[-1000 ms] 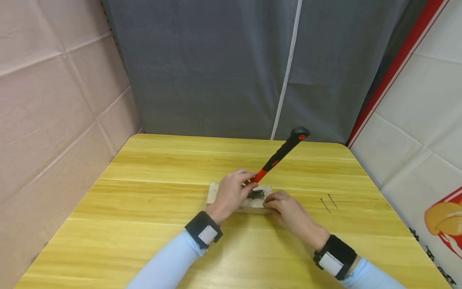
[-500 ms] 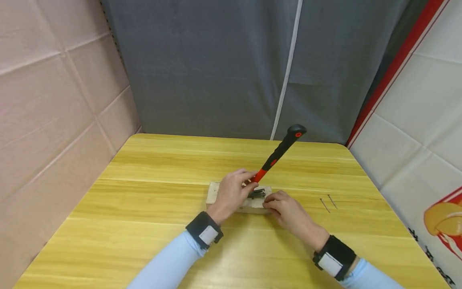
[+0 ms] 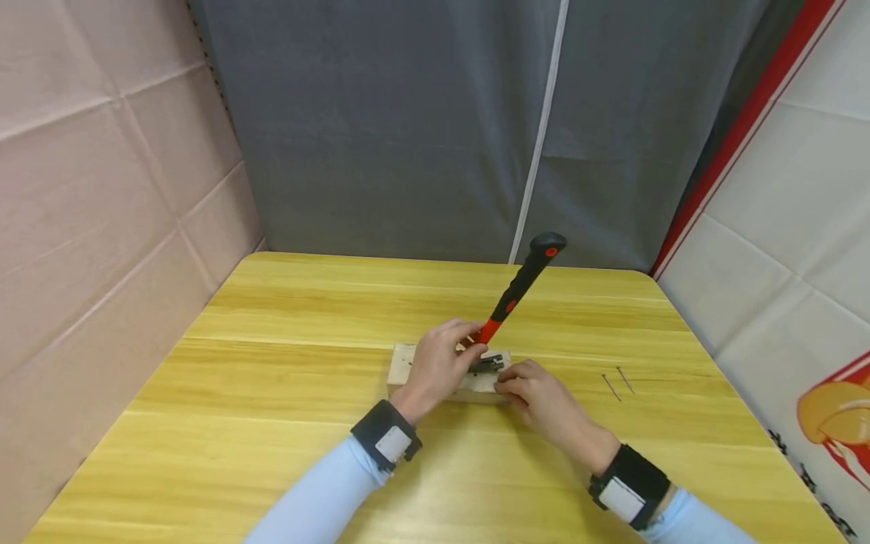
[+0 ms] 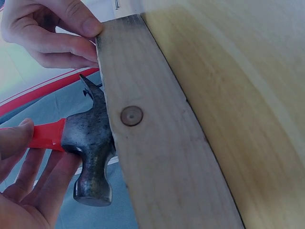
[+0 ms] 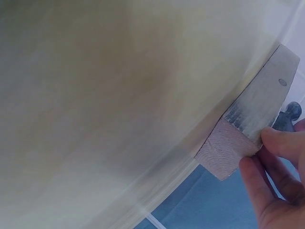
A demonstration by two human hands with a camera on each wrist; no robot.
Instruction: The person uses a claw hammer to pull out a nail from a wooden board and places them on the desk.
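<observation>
I read the scene from the largest item down. The tabletop is yellow wood grain, with a grey curtain behind its far edge and a panelled wall along its left edge.

The wooden block lies flat near the middle of the tabletop, slightly toward the near edge. The left wrist view shows a round knot or plug on one face of it.

The hammer has its steel head resting against the block, claw end toward the right hand. Its red and black handle rises tilted up and away toward the far right corner. I judge that this low hold near the head gives control rather than swing.

The left hand is clenched as a grip around the red handle just behind the head. The right hand has its grip pinched on the right end of the block (thumb and fingertips on the end grain, per the right wrist view). I judge that it steadies the block against the hammer's pull or push.

Two loose nails lie on the tabletop toward the right edge, well apart from the block.

No brand, label or legible writing shows on the hammer or the block; the print on the right-hand banner is cut off and unreadable.
</observation>
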